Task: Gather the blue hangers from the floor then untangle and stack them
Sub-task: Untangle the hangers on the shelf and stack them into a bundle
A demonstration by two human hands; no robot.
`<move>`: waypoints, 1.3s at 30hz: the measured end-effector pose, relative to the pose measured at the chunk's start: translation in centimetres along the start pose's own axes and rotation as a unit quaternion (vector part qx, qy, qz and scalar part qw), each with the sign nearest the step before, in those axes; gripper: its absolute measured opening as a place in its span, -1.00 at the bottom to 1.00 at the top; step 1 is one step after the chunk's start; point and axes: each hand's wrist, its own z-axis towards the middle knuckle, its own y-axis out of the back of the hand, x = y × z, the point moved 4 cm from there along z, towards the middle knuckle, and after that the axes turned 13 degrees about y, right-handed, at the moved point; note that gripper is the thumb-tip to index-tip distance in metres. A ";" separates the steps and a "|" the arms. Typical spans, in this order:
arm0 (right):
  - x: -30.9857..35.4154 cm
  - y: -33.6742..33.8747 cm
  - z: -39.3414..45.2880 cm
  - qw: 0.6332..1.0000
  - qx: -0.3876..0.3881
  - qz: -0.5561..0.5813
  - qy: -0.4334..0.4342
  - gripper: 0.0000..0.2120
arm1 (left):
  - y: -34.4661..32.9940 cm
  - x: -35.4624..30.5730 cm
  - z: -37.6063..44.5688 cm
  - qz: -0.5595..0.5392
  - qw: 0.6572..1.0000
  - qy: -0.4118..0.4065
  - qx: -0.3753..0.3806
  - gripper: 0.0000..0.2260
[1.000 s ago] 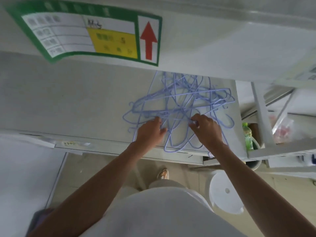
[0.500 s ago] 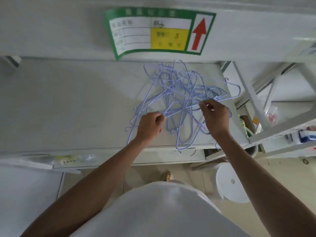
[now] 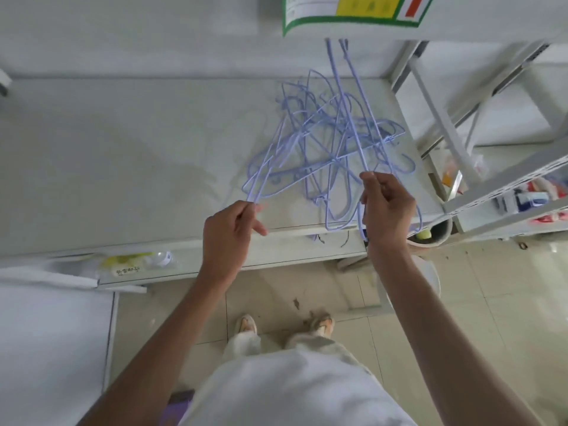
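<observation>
Untangling on the shelf (image 3: 123, 155): left hand (image 3: 229, 233) pinching a corner of the blue hangers (image 3: 325, 142) pile, likely as anchor, right hand (image 3: 385, 207) gripping one wire lifted up and away to tease it free.

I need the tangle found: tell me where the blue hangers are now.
In the head view, the blue hangers lie tangled on the right part of the white shelf, pinched by the left hand and right hand.
</observation>
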 end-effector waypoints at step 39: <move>-3.3 10.6 -15.0 0.892 0.303 0.096 -0.323 -0.71 | -5.7 0.0 -25.4 -0.254 0.943 0.184 -0.115 -0.73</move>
